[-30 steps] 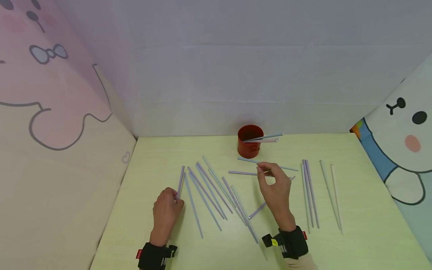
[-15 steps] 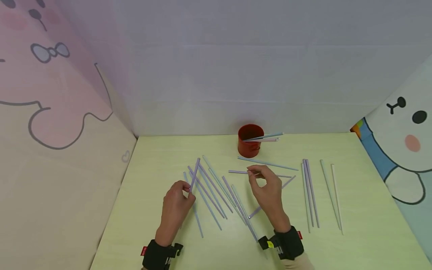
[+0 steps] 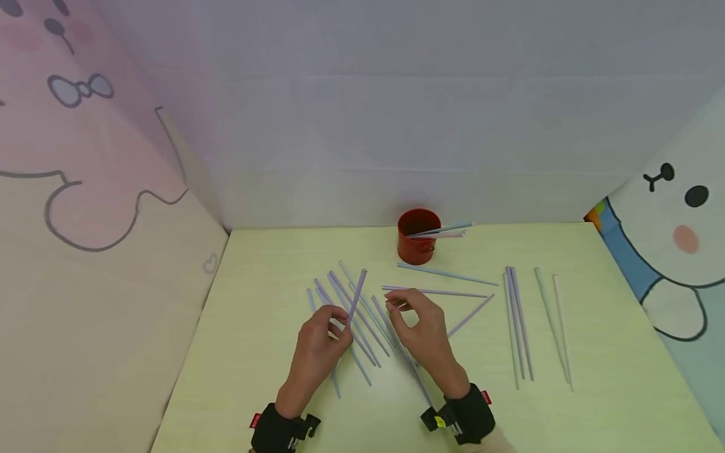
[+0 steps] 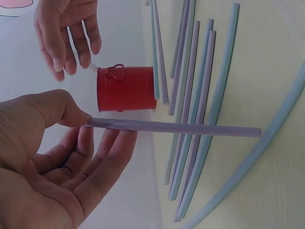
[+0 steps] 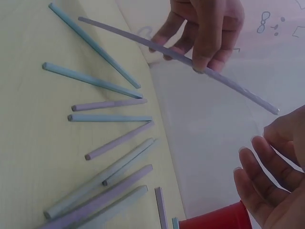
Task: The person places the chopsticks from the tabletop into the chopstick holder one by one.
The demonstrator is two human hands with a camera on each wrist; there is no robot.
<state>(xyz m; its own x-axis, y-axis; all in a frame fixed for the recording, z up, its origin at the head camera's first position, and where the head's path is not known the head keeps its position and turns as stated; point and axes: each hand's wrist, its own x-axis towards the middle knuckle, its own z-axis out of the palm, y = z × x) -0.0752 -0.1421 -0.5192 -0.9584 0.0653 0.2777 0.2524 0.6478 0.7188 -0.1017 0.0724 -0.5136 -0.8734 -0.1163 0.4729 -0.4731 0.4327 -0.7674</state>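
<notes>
My left hand (image 3: 321,345) pinches a thin purple stick (image 4: 181,128) between thumb and fingertips, raised over the table and slanting up in the head view. Facing it, my right hand (image 3: 420,328) hovers with fingers loosely curved and nothing in them. The right wrist view shows the upper end of the held stick (image 3: 357,296) close to the right hand's thumb. Beneath both hands, several purple and light blue sticks (image 3: 361,316) lie in a loose fan, some partly hidden by the hands.
A red mug (image 3: 416,249) holding a few sticks stands at the table's back. In front of it lie a blue stick (image 3: 447,274) and a purple stick (image 3: 453,293). More sticks (image 3: 518,321) lie in a spread row on the right. A pale curtain hangs behind.
My left hand has lifted the purple stick from the left side and carried it right. My right hand has moved left, towards it, still holding nothing.
</notes>
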